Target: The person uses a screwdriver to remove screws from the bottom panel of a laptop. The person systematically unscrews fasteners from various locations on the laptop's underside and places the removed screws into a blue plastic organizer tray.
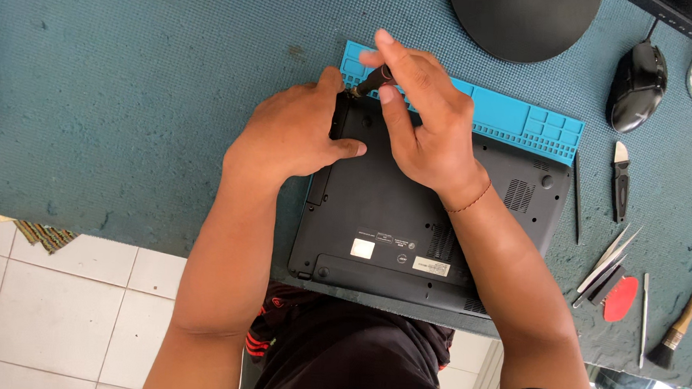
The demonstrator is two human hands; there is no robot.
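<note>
A black laptop [408, 221] lies upside down on a blue silicone work mat [524, 117], its bottom cover facing up. My right hand [421, 119] grips a dark screwdriver [372, 81] whose tip meets the laptop's far left corner. My left hand [294, 132] rests flat on that same corner, thumb stretched across the cover, fingers curled near the screwdriver tip. The corner itself is hidden under both hands.
The teal desk surface [146, 89] holds a black mouse [637, 83], a round black stand base [521, 18], a small knife [620, 181], a thin black rod [577, 199], tweezers [607, 259], a red pick [621, 300] and a wooden-handled brush [680, 322] at right. White floor tiles [56, 306] lie below the desk edge.
</note>
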